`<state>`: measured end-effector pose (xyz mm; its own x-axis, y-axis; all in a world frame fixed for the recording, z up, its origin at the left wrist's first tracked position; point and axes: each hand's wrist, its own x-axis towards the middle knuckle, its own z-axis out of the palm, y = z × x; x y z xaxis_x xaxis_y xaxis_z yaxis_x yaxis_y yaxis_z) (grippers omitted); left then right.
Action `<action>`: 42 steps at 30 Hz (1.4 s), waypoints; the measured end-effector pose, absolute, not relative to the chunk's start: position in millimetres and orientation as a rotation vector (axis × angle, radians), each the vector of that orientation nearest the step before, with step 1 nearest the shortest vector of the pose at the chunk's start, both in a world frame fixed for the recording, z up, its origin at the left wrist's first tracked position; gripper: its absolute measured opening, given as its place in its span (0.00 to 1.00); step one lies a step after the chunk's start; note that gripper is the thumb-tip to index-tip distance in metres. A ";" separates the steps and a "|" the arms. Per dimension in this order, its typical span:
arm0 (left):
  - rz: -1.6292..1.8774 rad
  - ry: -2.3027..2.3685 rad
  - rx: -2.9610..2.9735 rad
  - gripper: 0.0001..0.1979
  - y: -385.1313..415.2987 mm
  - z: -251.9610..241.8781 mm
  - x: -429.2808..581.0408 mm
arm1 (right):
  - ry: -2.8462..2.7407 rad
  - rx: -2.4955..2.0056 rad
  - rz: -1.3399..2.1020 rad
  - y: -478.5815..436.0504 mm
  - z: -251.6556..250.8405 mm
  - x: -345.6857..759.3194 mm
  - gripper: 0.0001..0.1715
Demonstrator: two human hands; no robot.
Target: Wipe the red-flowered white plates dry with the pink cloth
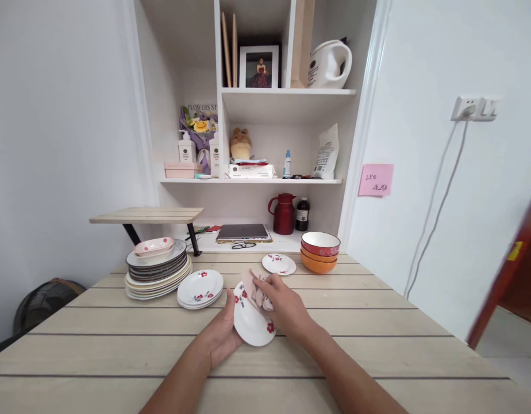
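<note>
Clock directions run from the floral plate (250, 329) in hand, at the near middle of the wooden surface (377, 345). At ten o'clock, farthest left, stands a tall stack of plates (157, 283), topped by a pink-dotted dish (154, 247). Nearer, also toward ten, lies a low pile of floral plates (200, 287). The left hand (221, 338) sits at eight o'clock, its fingers clamped on the plate, thumb along the rim, the others mostly hidden. Over the plate's twelve-o'clock part lies a pale pink cloth (261, 296); the right hand (285, 302), at two, has its fingers closed on it. A single floral plate (279, 264) rests at one o'clock, and stacked bowls (320, 256) stand between one and two.
</note>
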<state>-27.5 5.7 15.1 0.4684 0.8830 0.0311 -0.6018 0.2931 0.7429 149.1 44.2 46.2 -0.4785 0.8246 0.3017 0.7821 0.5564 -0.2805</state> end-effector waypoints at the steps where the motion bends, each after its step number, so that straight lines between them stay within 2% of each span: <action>1: 1.028 0.422 0.772 0.31 5.6 15.5 -27.3 | -2.408 -1.293 0.133 42.9 46.4 148.4 0.44; 5: 1.043 0.404 0.770 0.30 4.9 17.3 -26.3 | -2.421 -1.209 0.111 40.6 43.8 147.4 0.46; 17: 1.018 0.413 0.752 0.32 3.6 19.4 -24.9 | -2.473 -1.120 0.156 33.8 47.4 148.4 0.42; 22: 1.006 0.395 0.712 0.35 5.0 16.2 -24.9 | -2.495 -1.071 0.201 27.6 52.0 146.6 0.36; 26: 1.021 0.385 0.716 0.33 4.6 16.7 -24.2 | -2.498 -1.041 0.249 27.1 52.7 145.4 0.34; 33: 1.017 0.400 0.716 0.33 2.2 22.1 -23.5 | -2.498 -0.915 0.278 21.9 55.8 144.8 0.25; 42: 1.006 0.398 0.719 0.34 4.0 19.5 -26.0 | -2.588 -0.794 0.365 18.8 61.3 149.2 0.26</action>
